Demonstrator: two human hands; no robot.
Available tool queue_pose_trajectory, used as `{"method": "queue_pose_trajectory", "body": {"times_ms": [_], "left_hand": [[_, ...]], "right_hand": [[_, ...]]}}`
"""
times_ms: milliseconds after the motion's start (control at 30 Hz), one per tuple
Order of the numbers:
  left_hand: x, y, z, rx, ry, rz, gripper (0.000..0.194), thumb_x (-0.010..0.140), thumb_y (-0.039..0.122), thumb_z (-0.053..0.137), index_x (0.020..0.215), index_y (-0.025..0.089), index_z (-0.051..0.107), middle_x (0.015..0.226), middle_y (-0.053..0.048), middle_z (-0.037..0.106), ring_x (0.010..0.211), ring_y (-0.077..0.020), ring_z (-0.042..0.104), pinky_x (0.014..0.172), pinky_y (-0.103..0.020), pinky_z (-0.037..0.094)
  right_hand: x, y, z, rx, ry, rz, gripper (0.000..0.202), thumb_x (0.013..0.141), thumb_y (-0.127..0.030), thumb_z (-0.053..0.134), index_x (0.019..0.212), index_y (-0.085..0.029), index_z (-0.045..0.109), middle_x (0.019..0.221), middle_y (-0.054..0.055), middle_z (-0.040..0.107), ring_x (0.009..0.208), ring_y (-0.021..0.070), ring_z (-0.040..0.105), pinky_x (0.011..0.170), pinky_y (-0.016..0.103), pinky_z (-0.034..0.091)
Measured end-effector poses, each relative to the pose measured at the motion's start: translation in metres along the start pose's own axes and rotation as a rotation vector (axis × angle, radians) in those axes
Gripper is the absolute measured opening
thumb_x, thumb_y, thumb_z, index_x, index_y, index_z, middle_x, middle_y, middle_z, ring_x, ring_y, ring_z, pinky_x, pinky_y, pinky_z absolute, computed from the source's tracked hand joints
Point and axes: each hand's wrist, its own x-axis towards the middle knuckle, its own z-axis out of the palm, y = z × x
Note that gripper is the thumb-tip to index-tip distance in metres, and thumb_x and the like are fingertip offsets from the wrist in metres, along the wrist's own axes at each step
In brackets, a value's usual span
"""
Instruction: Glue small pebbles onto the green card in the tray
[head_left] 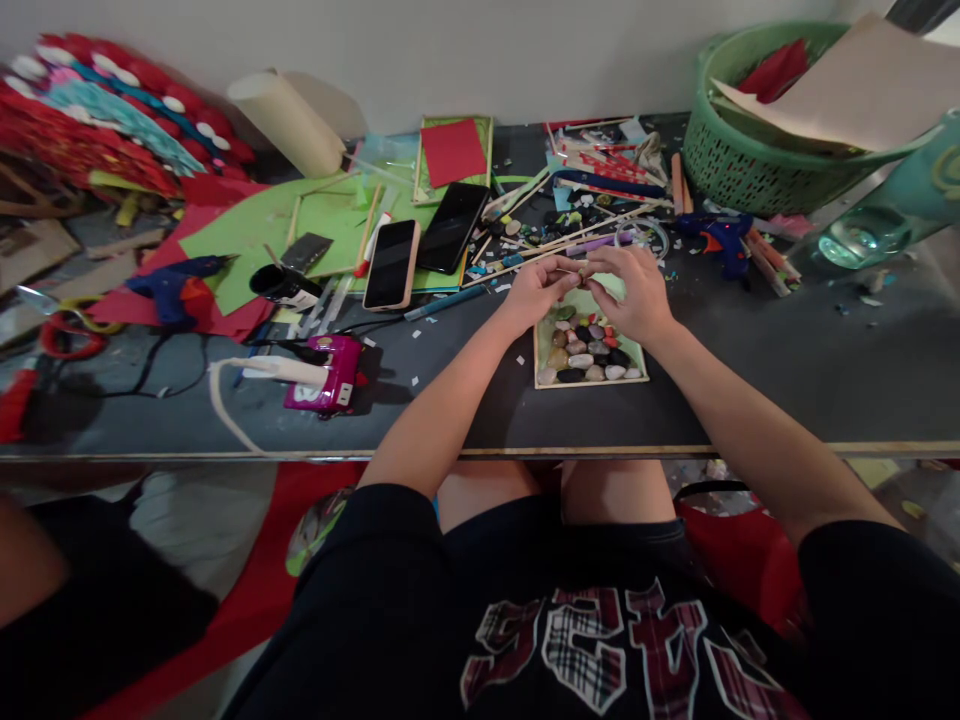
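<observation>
A shallow, light green tray (541,345) with a pale rim lies near the table's front edge. Rounded stones (580,361) in white, brown, grey and black fill its front part. Over its back edge, my left hand (541,290) and my right hand (628,290) come together fingertip to fingertip. Both are closed in a pinch around something small, which the fingers mostly hide.
Behind my hands lie thin sticks, paper scraps and pebbles. Two phones (391,264), a purple power adapter (325,375) and a blue glue gun (169,290) are left. Right are another glue gun (721,240), a green basket (750,165) and a bottle (870,230). A person sits at far left.
</observation>
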Motion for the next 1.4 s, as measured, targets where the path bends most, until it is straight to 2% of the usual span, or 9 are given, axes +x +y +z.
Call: {"method": "queue_pose_trajectory", "body": {"times_ms": [100, 233, 400, 533, 767, 967, 1100, 1233, 1400], "left_hand": [[-0.001, 0.002, 0.0, -0.019, -0.008, -0.015, 0.062, 0.072, 0.072, 0.084, 0.097, 0.017, 0.073, 0.085, -0.007, 0.074, 0.067, -0.013, 0.059, 0.061, -0.027, 0.045], [-0.001, 0.003, 0.0, -0.047, -0.007, -0.014, 0.063, 0.07, 0.073, 0.085, 0.099, 0.018, 0.075, 0.087, -0.005, 0.076, 0.064, -0.0103, 0.057, 0.059, -0.024, 0.045], [-0.001, 0.005, 0.001, -0.026, 0.0, 0.011, 0.065, 0.068, 0.078, 0.082, 0.095, 0.019, 0.075, 0.083, -0.003, 0.075, 0.061, -0.0083, 0.057, 0.057, -0.023, 0.046], [-0.001, 0.006, 0.0, -0.026, 0.001, 0.018, 0.064, 0.068, 0.078, 0.083, 0.097, 0.021, 0.075, 0.084, -0.004, 0.075, 0.071, -0.0135, 0.067, 0.059, -0.025, 0.047], [-0.002, 0.006, 0.0, -0.047, 0.015, -0.009, 0.067, 0.068, 0.075, 0.085, 0.104, 0.019, 0.075, 0.093, -0.006, 0.08, 0.074, -0.0136, 0.069, 0.06, -0.024, 0.048], [-0.002, 0.01, 0.003, -0.049, 0.034, -0.003, 0.067, 0.071, 0.077, 0.082, 0.103, 0.018, 0.076, 0.091, -0.006, 0.081, 0.068, -0.0107, 0.065, 0.059, -0.022, 0.045], [-0.001, 0.008, 0.003, -0.104, 0.074, 0.015, 0.064, 0.073, 0.075, 0.082, 0.102, 0.018, 0.076, 0.093, -0.006, 0.081, 0.074, -0.0131, 0.067, 0.062, -0.023, 0.047], [0.002, 0.004, 0.001, -0.169, 0.093, 0.035, 0.061, 0.074, 0.072, 0.083, 0.102, 0.019, 0.076, 0.087, -0.004, 0.078, 0.063, -0.0079, 0.056, 0.06, -0.021, 0.044], [0.004, 0.002, -0.002, -0.142, 0.083, 0.025, 0.059, 0.077, 0.072, 0.08, 0.101, 0.019, 0.075, 0.087, -0.003, 0.077, 0.059, -0.0064, 0.051, 0.058, -0.021, 0.044]], "right_hand": [[0.0, 0.001, 0.001, 0.013, -0.008, -0.002, 0.041, 0.093, -0.032, 0.054, 0.133, -0.023, 0.054, 0.105, 0.008, 0.076, 0.113, 0.0308, 0.068, 0.107, 0.06, 0.05], [-0.001, 0.003, 0.003, 0.023, -0.005, -0.033, 0.041, 0.095, -0.029, 0.051, 0.134, -0.02, 0.052, 0.115, 0.013, 0.073, 0.115, 0.0305, 0.069, 0.104, 0.056, 0.053], [-0.001, 0.005, 0.003, 0.037, -0.014, -0.061, 0.037, 0.095, -0.03, 0.05, 0.131, -0.02, 0.051, 0.109, 0.011, 0.071, 0.094, 0.025, 0.068, 0.093, 0.05, 0.058], [-0.002, 0.005, 0.0, 0.015, 0.004, -0.025, 0.032, 0.098, -0.036, 0.05, 0.126, -0.022, 0.056, 0.105, 0.01, 0.069, 0.094, 0.0257, 0.067, 0.098, 0.054, 0.056], [-0.002, 0.01, -0.005, -0.153, 0.146, 0.182, 0.035, 0.101, -0.037, 0.048, 0.131, -0.021, 0.057, 0.119, 0.014, 0.072, 0.117, 0.0328, 0.064, 0.11, 0.064, 0.047], [0.004, 0.011, -0.017, -0.38, -0.022, 0.403, 0.055, 0.103, -0.032, 0.037, 0.156, -0.02, 0.037, 0.15, 0.017, 0.06, 0.14, 0.0347, 0.053, 0.118, 0.064, 0.037], [0.006, 0.001, -0.02, -0.32, -0.093, 0.24, 0.064, 0.102, -0.036, 0.034, 0.164, -0.022, 0.026, 0.153, 0.013, 0.059, 0.142, 0.0325, 0.053, 0.12, 0.062, 0.036], [0.006, -0.007, -0.018, -0.254, -0.177, 0.034, 0.073, 0.099, -0.037, 0.033, 0.168, -0.021, 0.016, 0.157, 0.013, 0.056, 0.141, 0.0305, 0.055, 0.12, 0.059, 0.037], [0.005, -0.004, -0.016, -0.272, -0.252, 0.007, 0.081, 0.096, -0.036, 0.038, 0.17, -0.018, 0.01, 0.157, 0.014, 0.054, 0.143, 0.0315, 0.053, 0.121, 0.059, 0.036]]}}
